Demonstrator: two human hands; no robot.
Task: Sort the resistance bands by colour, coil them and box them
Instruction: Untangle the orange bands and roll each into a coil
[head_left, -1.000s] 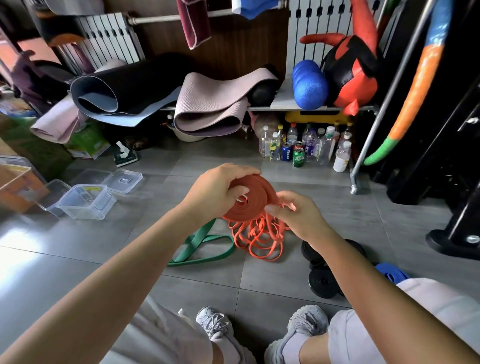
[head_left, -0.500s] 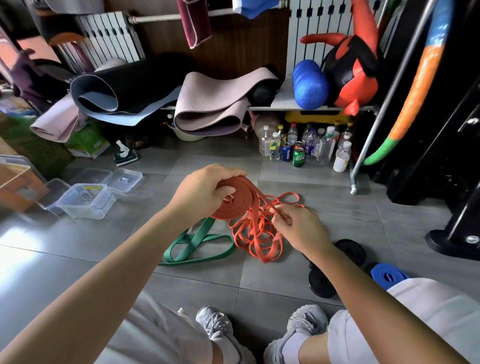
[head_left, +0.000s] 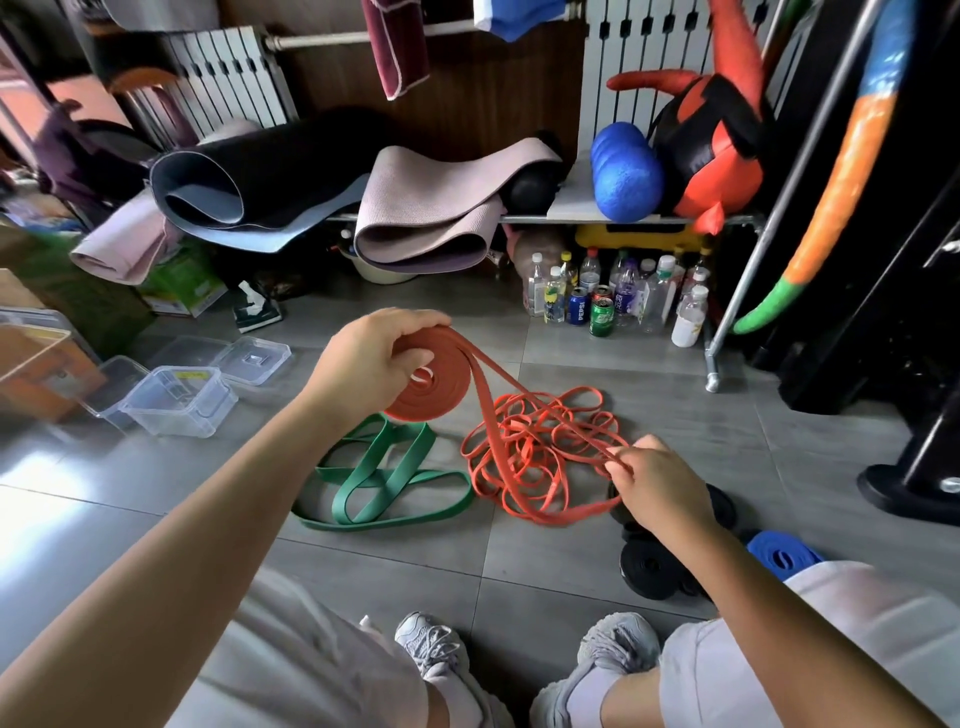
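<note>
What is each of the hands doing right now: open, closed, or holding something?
Left hand: closed, gripping the coiled part of the orange band.
Right hand: closed, pinching the loose strand of the same band.

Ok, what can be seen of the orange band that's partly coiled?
The orange band is a flat, matte, rubbery-looking strip. Part is wound into a flat disc, gripped by the left hand above the floor. From it two strands run taut down to the right hand, which pinches them over a loose orange tangle lying there; whether they join it is unclear.
</note>
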